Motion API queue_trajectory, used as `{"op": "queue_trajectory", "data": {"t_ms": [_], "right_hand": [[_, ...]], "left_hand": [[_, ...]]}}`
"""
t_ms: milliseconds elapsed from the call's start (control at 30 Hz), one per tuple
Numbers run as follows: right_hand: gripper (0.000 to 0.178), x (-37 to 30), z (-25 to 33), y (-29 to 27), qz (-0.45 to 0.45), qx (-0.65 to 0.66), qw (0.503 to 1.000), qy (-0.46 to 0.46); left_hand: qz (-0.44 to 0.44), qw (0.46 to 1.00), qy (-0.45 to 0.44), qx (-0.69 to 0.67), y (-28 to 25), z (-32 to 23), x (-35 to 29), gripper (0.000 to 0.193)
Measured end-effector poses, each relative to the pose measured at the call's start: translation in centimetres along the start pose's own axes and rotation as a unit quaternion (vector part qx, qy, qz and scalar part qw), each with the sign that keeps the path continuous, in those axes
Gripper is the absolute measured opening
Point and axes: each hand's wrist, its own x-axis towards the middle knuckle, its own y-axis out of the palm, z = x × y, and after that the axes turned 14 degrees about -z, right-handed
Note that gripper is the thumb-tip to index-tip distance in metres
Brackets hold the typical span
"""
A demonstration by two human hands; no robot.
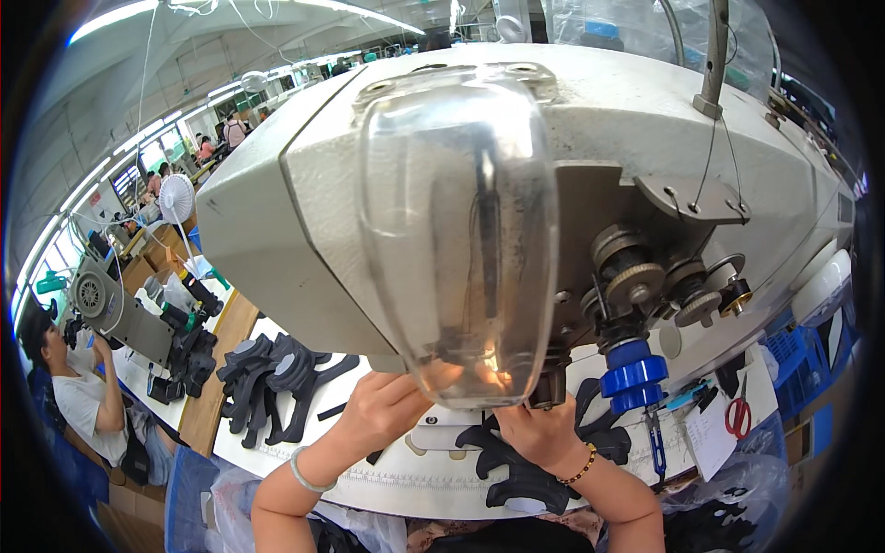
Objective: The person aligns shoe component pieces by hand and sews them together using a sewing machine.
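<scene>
Grip: left hand and right hand are curling their fingers near one clear guard; hold cannot be told.
Black pieces: one cluster is lying under the right hand, one pile leftward; overlaps are preventing counting.
Scissors: one red-handled pair is lying rightward.
Bag: one clear bag is containing black material.

A white table bears heaped black pieces at left — paper and red-handled scissors at right.
</scene>
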Motion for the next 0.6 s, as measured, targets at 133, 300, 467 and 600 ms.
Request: {"op": "queue_trajectory", "data": {"t_ms": [133,300,467,600], "right_hand": [[0.042,0.2,0.4,0.2,0.003,0.013,1.000,0.016],[0.039,-0.7,0.5,0.3,0.019,-0.060,0.998,-0.018],[0.036,-1.1,-0.5,0.0,-0.019,-0.042,0.996,-0.077],[0.033,-0.5,-0.6,0.1,-0.020,-0.022,0.995,-0.094]], "left_hand": [[0.006,1.000,-0.015,-0.018,-0.2,0.6,0.3,0.028],[0.032,0.999,-0.011,-0.027,-0.4,0.9,0.6,0.048],[0.046,0.999,-0.002,-0.029,-0.1,1.4,-0.5,0.045],[0.040,0.997,-0.037,-0.060,0.3,1.6,-0.9,0.045]]}}
